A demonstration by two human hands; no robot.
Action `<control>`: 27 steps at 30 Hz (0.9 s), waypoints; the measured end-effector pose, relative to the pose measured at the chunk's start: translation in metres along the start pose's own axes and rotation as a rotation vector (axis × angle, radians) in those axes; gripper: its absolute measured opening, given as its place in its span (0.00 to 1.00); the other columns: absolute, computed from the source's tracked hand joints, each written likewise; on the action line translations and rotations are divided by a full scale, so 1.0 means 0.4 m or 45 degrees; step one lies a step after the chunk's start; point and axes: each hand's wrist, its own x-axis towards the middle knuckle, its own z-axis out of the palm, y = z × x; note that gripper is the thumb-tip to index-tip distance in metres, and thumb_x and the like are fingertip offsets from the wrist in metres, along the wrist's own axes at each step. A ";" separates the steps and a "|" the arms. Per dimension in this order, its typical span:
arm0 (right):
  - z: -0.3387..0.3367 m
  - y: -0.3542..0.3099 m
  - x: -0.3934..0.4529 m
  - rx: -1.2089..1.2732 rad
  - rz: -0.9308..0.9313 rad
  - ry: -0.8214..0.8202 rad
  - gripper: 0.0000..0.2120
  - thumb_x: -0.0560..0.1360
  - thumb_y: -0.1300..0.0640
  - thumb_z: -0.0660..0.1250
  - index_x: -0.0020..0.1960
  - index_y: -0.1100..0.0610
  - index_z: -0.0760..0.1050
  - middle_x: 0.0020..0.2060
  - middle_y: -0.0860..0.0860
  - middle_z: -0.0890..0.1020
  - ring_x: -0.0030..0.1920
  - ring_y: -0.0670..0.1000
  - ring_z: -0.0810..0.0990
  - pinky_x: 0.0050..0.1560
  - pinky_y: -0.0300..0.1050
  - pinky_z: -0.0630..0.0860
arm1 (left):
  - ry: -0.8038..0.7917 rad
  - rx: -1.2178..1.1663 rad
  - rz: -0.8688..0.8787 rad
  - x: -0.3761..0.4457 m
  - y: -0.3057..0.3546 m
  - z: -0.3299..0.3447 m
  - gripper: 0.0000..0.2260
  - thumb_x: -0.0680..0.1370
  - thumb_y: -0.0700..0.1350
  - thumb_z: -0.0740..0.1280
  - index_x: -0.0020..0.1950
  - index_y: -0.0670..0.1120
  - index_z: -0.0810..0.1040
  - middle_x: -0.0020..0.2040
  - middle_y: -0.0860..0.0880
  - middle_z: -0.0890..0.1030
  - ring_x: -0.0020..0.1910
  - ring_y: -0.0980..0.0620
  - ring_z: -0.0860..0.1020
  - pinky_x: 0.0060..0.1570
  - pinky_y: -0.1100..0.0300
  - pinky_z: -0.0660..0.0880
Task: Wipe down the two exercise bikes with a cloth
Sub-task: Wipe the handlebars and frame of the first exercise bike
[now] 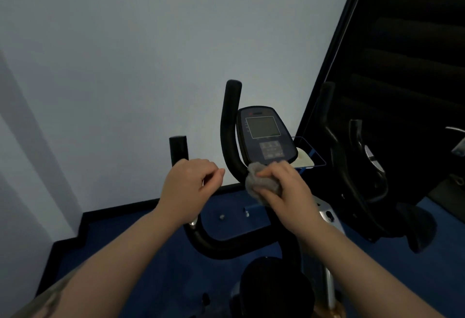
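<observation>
Two hands at bike console (265, 135), right hand (286, 187) clutching cloth (261, 182), left hand (188, 184) curled round handlebar (179, 151), mirror (392, 66) beside

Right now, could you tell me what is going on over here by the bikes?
A person is wiping an exercise bike. Their right hand grips a bunched grey cloth just below the console, against the foot of the upright handlebar. The left hand is on the left handlebar grip, fingers loosely curled. A second bike stands to the right, untouched.
</observation>
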 end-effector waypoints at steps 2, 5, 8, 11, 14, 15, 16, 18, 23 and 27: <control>0.022 -0.025 0.050 0.028 0.035 0.021 0.10 0.74 0.59 0.71 0.48 0.47 0.73 0.46 0.42 0.72 0.49 0.43 0.73 0.48 0.34 0.69 | 0.010 0.018 0.012 -0.001 0.001 0.001 0.22 0.79 0.53 0.57 0.33 0.42 0.77 0.29 0.50 0.76 0.29 0.50 0.73 0.39 0.48 0.71; 0.033 -0.033 0.055 0.065 0.042 0.056 0.10 0.74 0.59 0.71 0.48 0.47 0.72 0.46 0.42 0.73 0.49 0.43 0.74 0.48 0.33 0.69 | 0.022 0.054 0.017 -0.005 0.002 0.002 0.21 0.79 0.53 0.57 0.33 0.43 0.77 0.29 0.50 0.76 0.29 0.51 0.73 0.40 0.50 0.70; 0.004 0.012 -0.049 0.118 0.045 0.051 0.10 0.74 0.60 0.70 0.49 0.46 0.73 0.47 0.42 0.73 0.50 0.44 0.76 0.47 0.33 0.71 | 0.017 0.061 0.000 -0.005 0.001 0.005 0.22 0.79 0.54 0.56 0.33 0.43 0.77 0.29 0.51 0.76 0.29 0.52 0.72 0.41 0.51 0.70; -0.014 0.029 -0.104 0.247 0.156 0.125 0.13 0.75 0.59 0.70 0.47 0.41 0.72 0.46 0.42 0.75 0.49 0.45 0.77 0.45 0.30 0.71 | 0.024 0.062 -0.012 -0.005 0.003 0.008 0.22 0.79 0.54 0.56 0.32 0.44 0.76 0.29 0.51 0.76 0.29 0.52 0.72 0.41 0.51 0.71; 0.022 0.002 -0.024 0.237 0.219 0.143 0.09 0.75 0.58 0.70 0.45 0.45 0.73 0.45 0.42 0.75 0.47 0.41 0.76 0.43 0.29 0.70 | 0.020 0.074 0.004 -0.004 0.001 0.007 0.21 0.79 0.53 0.56 0.32 0.44 0.77 0.29 0.52 0.76 0.29 0.52 0.72 0.41 0.51 0.71; 0.036 -0.013 0.005 0.231 0.252 0.159 0.08 0.76 0.58 0.70 0.45 0.47 0.73 0.45 0.42 0.74 0.46 0.39 0.76 0.42 0.29 0.70 | 0.017 0.073 0.016 -0.004 0.000 0.005 0.21 0.79 0.53 0.57 0.32 0.44 0.77 0.29 0.52 0.76 0.29 0.52 0.72 0.40 0.50 0.71; 0.045 -0.024 0.024 0.228 0.277 0.173 0.07 0.76 0.57 0.69 0.44 0.47 0.72 0.46 0.42 0.74 0.46 0.38 0.75 0.41 0.28 0.70 | 0.014 0.070 0.031 -0.005 0.000 0.004 0.21 0.79 0.53 0.57 0.32 0.43 0.77 0.29 0.52 0.76 0.29 0.52 0.72 0.40 0.50 0.71; 0.039 -0.025 0.019 0.237 0.269 0.158 0.09 0.76 0.57 0.69 0.45 0.45 0.72 0.46 0.42 0.75 0.47 0.38 0.75 0.43 0.27 0.69 | 0.008 0.058 0.048 -0.005 -0.001 0.003 0.21 0.79 0.53 0.57 0.32 0.43 0.77 0.29 0.51 0.76 0.29 0.52 0.73 0.40 0.49 0.71; -0.015 0.021 -0.135 0.278 0.326 0.128 0.10 0.77 0.57 0.69 0.47 0.43 0.72 0.45 0.42 0.78 0.47 0.43 0.78 0.46 0.34 0.73 | 0.040 0.043 0.016 -0.004 -0.004 0.008 0.21 0.79 0.53 0.57 0.32 0.44 0.76 0.28 0.52 0.74 0.28 0.52 0.72 0.39 0.51 0.71; 0.009 0.008 -0.099 0.036 0.306 0.314 0.09 0.73 0.56 0.73 0.46 0.45 0.75 0.47 0.38 0.72 0.51 0.40 0.71 0.52 0.26 0.64 | 0.091 0.008 0.003 -0.005 -0.002 0.011 0.20 0.79 0.50 0.58 0.31 0.42 0.73 0.26 0.50 0.71 0.27 0.49 0.70 0.36 0.52 0.69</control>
